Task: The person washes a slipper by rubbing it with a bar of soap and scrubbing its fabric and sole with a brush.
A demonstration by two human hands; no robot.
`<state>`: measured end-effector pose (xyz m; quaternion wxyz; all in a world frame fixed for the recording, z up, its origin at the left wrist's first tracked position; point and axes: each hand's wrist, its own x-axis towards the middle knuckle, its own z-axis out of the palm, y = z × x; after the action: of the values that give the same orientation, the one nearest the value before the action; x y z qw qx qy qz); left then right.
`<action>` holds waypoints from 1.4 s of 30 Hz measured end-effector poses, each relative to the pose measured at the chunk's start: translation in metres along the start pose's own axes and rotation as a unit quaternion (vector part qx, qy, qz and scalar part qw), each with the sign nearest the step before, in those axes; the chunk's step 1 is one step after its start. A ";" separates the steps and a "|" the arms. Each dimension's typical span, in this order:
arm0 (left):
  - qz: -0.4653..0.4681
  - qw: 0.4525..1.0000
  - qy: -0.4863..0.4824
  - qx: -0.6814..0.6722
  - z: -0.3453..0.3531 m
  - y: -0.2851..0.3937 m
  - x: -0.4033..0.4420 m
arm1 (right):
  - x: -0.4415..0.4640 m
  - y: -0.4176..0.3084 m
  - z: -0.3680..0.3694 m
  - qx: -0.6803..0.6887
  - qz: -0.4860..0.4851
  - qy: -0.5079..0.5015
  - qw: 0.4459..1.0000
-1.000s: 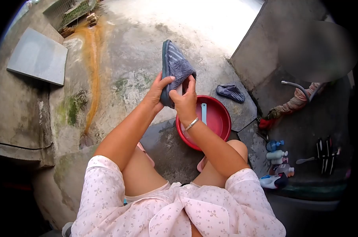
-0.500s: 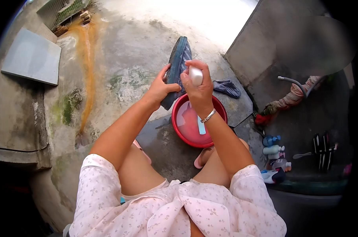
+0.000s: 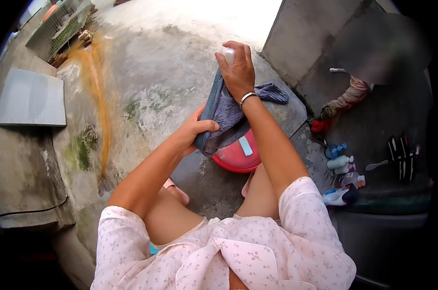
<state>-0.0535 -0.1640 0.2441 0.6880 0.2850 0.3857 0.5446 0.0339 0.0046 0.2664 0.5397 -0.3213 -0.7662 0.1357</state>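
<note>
Left hand (image 3: 194, 129) pinches the grey slipper (image 3: 226, 113) near its heel, partly hiding the red basin (image 3: 237, 169). Right hand (image 3: 238, 71) clutches a white block (image 3: 229, 55) by the toe; a loosened grip could drop it.

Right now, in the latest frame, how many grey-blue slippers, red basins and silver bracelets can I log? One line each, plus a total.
Grey-blue slippers: 2 (held slipper, slipper on the ground)
Red basin: 1
Silver bracelet: 1
Total: 4
</note>
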 end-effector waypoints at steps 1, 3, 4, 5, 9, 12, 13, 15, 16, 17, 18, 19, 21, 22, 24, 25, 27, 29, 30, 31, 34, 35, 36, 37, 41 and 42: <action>0.004 1.000 0.008 -0.005 0.002 0.002 -0.002 | 0.002 0.004 -0.002 -0.001 0.003 0.004 1.000; 0.005 1.000 0.015 -0.009 0.000 0.003 -0.004 | 0.002 0.009 -0.007 -0.037 0.046 -0.011 0.998; 0.018 0.999 0.011 -0.028 -0.004 0.004 -0.001 | 0.002 0.014 -0.009 -0.037 0.069 -0.009 0.997; 0.029 0.999 0.007 -0.046 -0.008 0.004 0.001 | 0.002 0.027 -0.010 -0.040 0.073 -0.004 0.997; 0.036 0.978 -0.004 -0.204 -0.020 0.015 0.007 | -0.009 0.056 -0.013 0.095 0.268 -0.034 0.958; 0.055 0.976 0.003 -0.212 -0.030 0.010 0.022 | -0.024 0.007 -0.003 0.198 0.175 -0.048 0.963; 0.049 0.973 0.018 -0.223 -0.031 0.007 0.025 | -0.027 -0.017 -0.002 0.103 0.076 -0.010 0.992; 0.040 0.968 -0.019 -0.245 -0.024 0.007 0.020 | -0.043 -0.055 -0.007 0.089 0.033 -0.008 0.995; 0.040 0.963 0.002 -0.266 -0.022 0.008 0.017 | -0.051 -0.069 -0.009 0.127 0.033 -0.014 0.991; 0.041 0.957 0.022 -0.286 -0.021 0.011 0.017 | -0.060 -0.080 -0.012 0.154 0.011 -0.032 0.987; 0.087 0.949 -0.005 -0.302 -0.032 0.000 0.030 | -0.069 -0.091 -0.014 0.152 -0.068 -0.049 0.985; 0.081 0.947 -0.011 -0.310 -0.035 0.002 0.032 | -0.073 -0.098 -0.016 0.148 -0.148 -0.065 0.976; 0.073 0.944 -0.014 -0.323 -0.037 0.004 0.031 | -0.073 -0.098 -0.012 0.160 -0.160 -0.059 0.972; 0.070 0.942 -0.013 -0.327 -0.036 0.005 0.028 | -0.074 -0.098 -0.011 0.173 -0.167 -0.058 0.969; 0.064 0.938 -0.013 -0.342 -0.034 0.003 0.025 | -0.065 -0.093 -0.010 0.163 -0.154 -0.027 0.974; 0.060 0.936 -0.013 -0.348 -0.032 0.001 0.024 | -0.057 -0.088 -0.011 0.152 -0.146 0.000 0.977; 0.058 0.934 -0.009 -0.353 -0.028 -0.002 0.023 | -0.043 -0.074 -0.009 0.158 -0.118 0.011 0.980; 0.068 0.941 -0.024 -0.330 -0.023 -0.006 0.023 | -0.028 -0.055 -0.010 0.107 -0.069 -0.011 0.992; 0.049 0.930 -0.163 -0.327 -0.043 -0.016 0.028 | -0.022 -0.039 -0.010 0.106 -0.040 -0.009 0.994; 0.006 0.917 -0.168 -0.363 -0.030 -0.008 0.020 | -0.014 -0.025 -0.009 0.105 -0.012 -0.006 0.994; -0.040 0.896 -0.194 -0.397 -0.042 -0.016 0.023 | 0.000 0.010 -0.003 0.110 0.031 0.011 0.993; -0.039 0.899 -0.176 -0.398 -0.041 -0.016 0.020 | -0.001 0.015 -0.001 0.121 0.070 0.009 0.990; -0.037 0.903 -0.158 -0.398 -0.042 -0.016 0.018 | -0.005 0.015 0.002 0.122 0.072 0.007 0.990; -0.037 0.903 -0.156 -0.399 -0.046 -0.015 0.016 | -0.010 0.013 0.006 0.178 0.102 0.010 0.979; -0.043 0.915 -0.111 -0.385 -0.050 0.001 0.001 | -0.030 -0.023 0.014 0.269 0.052 -0.012 0.962; -0.022 0.931 -0.111 -0.346 -0.054 0.003 -0.003 | -0.034 -0.033 0.011 0.289 0.053 -0.013 0.956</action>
<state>-0.1005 -0.1680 0.2179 0.7943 0.0795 0.1009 0.5937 0.0194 -0.0405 0.2548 0.5916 -0.1898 -0.6833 0.3835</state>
